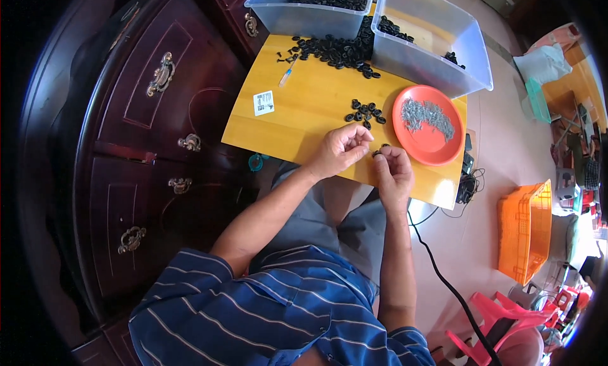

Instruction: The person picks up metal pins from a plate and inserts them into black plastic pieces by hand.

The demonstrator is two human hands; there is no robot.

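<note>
Over the near edge of the yellow table (pixel 304 122), my left hand (pixel 342 152) is closed, thumb and forefinger drawn together. Whatever sits between those fingertips is too small to make out. Just to its right, my right hand (pixel 395 174) pinches a small black oval part (pixel 377 154). A small group of similar black oval parts (pixel 365 111) lies beyond my hands. To the right stands a round orange-red plate (pixel 422 152) bearing many small silvery metal pieces (pixel 425 115).
Two translucent bins, one at back left (pixel 304 25) and one at back right (pixel 437 60), hold black parts. A loose heap of black parts (pixel 339 51) spreads between them. A white label (pixel 263 103) and thin blue-tipped tool (pixel 286 76) lie left. Dark cabinet (pixel 171 112) borders the table.
</note>
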